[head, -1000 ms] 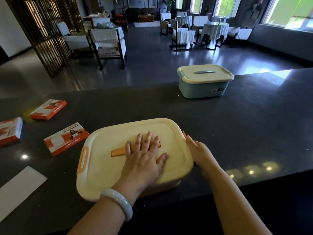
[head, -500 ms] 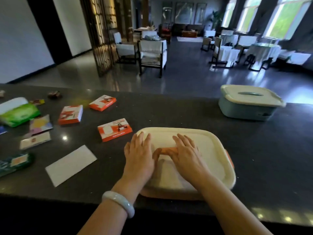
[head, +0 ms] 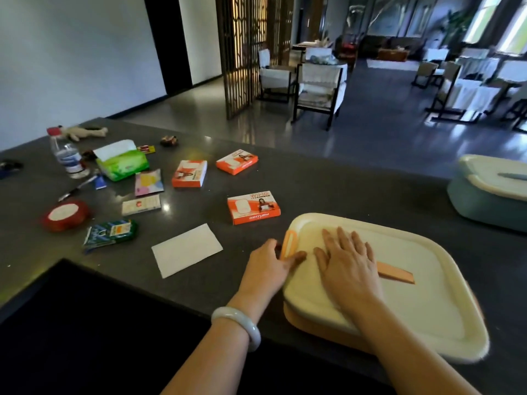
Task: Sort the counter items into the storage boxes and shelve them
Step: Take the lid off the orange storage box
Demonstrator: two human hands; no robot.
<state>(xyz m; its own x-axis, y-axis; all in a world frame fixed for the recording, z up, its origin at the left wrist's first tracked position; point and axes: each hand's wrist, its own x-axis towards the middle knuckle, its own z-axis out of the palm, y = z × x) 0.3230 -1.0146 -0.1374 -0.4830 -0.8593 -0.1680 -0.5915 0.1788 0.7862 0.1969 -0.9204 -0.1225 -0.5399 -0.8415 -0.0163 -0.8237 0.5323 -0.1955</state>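
A storage box with a cream lid point(head: 413, 309) and an orange base point(head: 310, 323) sits at the counter's near edge. My right hand point(head: 348, 266) lies flat on the lid, fingers straight, partly covering the orange handle point(head: 396, 275). My left hand point(head: 266, 266) is at the box's left end, thumb and fingers pinching the raised orange latch point(head: 288, 243). A second box, blue with a cream lid point(head: 484, 206), stands shut at the far right. Loose items lie to the left, among them three orange cartons point(head: 253, 207), point(head: 189, 173), point(head: 237, 161).
On the dark counter point(head: 342, 189) to the left lie a white paper point(head: 186, 249), a green tissue pack point(head: 122, 162), a water bottle point(head: 67, 155), a red round tin point(head: 64, 215) and a green packet point(head: 111, 232). Beyond the counter is a dining room.
My view has swung left, showing more counter items. My left hand slid off the lid's top to the orange latch at the box's left end. My right hand stays flat on the lid.
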